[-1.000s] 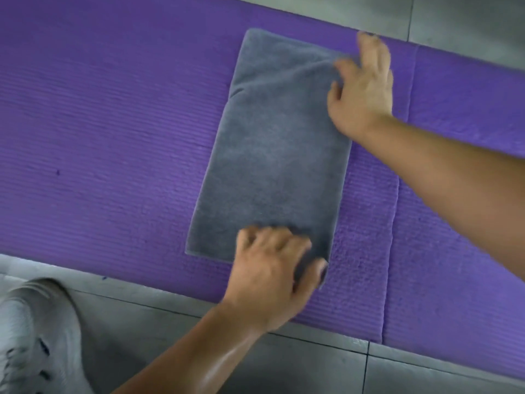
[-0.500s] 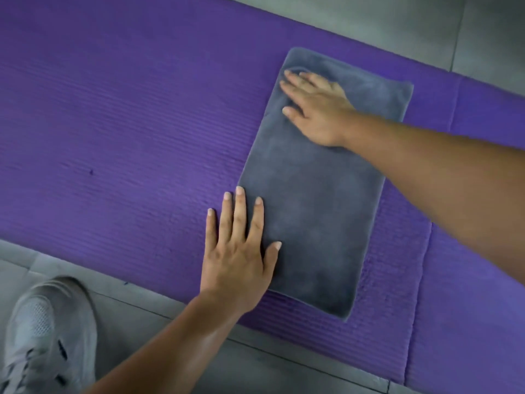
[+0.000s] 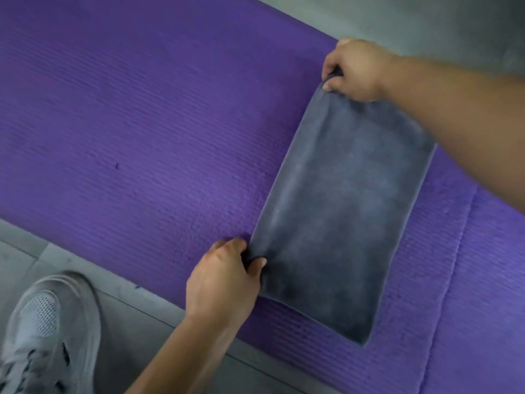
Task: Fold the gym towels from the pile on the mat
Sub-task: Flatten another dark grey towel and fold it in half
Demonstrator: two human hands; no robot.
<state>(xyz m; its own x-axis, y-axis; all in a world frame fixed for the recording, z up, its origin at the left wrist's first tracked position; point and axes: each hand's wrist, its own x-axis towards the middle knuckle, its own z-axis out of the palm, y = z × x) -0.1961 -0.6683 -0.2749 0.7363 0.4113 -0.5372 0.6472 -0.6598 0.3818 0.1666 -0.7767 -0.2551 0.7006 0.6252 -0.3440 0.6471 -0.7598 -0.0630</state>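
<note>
A folded grey towel [image 3: 341, 211] lies as a long rectangle on the purple mat [image 3: 127, 123], right of centre. My left hand [image 3: 224, 277] pinches the towel's near left corner, with fingers curled round the edge. At the far left corner, my right hand [image 3: 355, 69] grips the cloth between thumb and curled fingers. My right forearm crosses above the towel's far right part. No pile of towels shows in this view.
A grey mesh sneaker [image 3: 48, 334] stands on the grey tiled floor [image 3: 136, 317] at the lower left, just off the mat's near edge. More grey floor [image 3: 426, 21] lies beyond the mat's far edge. A seam [image 3: 451, 268] runs across the mat right of the towel.
Both hands lay flat and pressed on the towel half a second ago. They now grip its two left corners. The view has shifted, so the towel sits further right.
</note>
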